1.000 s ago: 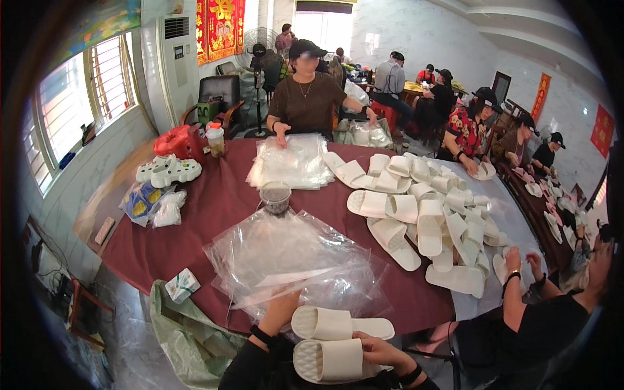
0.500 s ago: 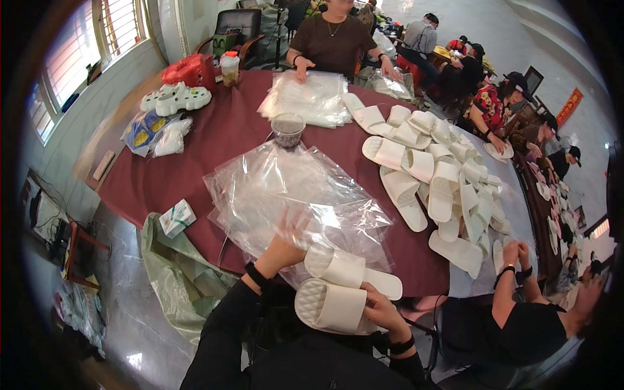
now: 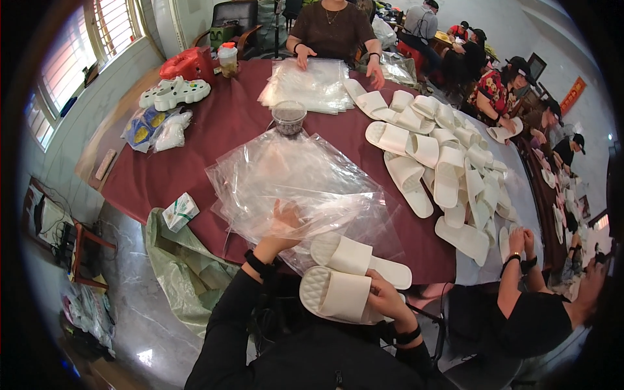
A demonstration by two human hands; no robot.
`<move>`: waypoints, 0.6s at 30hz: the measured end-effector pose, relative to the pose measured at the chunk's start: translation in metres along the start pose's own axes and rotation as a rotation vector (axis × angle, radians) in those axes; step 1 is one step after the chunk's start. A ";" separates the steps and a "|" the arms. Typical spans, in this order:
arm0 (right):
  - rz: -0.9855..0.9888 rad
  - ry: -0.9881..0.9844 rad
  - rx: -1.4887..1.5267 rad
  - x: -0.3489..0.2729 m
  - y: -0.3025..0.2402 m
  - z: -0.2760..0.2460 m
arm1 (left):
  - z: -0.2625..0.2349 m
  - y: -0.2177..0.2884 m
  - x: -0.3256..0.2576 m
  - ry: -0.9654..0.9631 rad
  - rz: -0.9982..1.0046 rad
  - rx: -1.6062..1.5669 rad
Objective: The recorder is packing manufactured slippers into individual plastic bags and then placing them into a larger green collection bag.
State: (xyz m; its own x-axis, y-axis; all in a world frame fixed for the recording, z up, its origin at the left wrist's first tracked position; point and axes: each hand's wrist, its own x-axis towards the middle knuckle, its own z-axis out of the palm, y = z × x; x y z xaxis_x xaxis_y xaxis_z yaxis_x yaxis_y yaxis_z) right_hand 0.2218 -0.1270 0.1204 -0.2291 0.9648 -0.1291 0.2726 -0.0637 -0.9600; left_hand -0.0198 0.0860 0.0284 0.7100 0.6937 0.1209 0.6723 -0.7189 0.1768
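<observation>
My right hand (image 3: 388,298) is closed on the side of a white slipper (image 3: 348,294) with a quilted footbed, held at the table's near edge. A second white slipper (image 3: 351,253) lies just beyond it, partly over the plastic. My left hand (image 3: 284,221) reaches into the near side of a spread of clear plastic bags (image 3: 279,172). Its fingers look stretched out, with clear film lying over part of them. Whether they are inside a bag I cannot tell.
A heap of white slippers (image 3: 448,156) covers the table's right side. A clear plastic tub (image 3: 289,120) stands on the bags' far edge. Left are a small box (image 3: 180,212) and patterned clogs (image 3: 174,93). A person across has stacked bags (image 3: 305,84); another sits right (image 3: 536,305).
My left hand has shifted slightly away from the slippers, with film moving around it. My right hand keeps its hold on the slipper. The person across has drawn one hand inward.
</observation>
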 end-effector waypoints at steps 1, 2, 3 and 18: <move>0.009 0.005 0.019 0.000 -0.003 -0.001 | -0.003 0.001 0.000 0.035 0.002 0.007; 0.018 0.011 0.038 -0.001 -0.004 -0.001 | 0.000 0.000 0.000 0.032 0.008 0.005; 0.017 0.013 0.042 0.000 -0.004 0.000 | 0.003 -0.003 -0.001 0.096 -0.002 -0.064; -0.102 0.557 -0.099 0.030 0.017 0.010 | -0.061 0.049 -0.003 -0.028 -0.011 -0.489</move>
State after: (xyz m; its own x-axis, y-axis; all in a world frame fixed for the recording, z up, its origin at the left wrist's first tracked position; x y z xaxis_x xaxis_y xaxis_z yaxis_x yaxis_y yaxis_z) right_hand 0.2105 -0.1014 0.0977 0.2610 0.9552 0.1393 0.3674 0.0352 -0.9294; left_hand -0.0017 0.0519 0.0963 0.7136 0.6946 0.0910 0.5072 -0.6019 0.6168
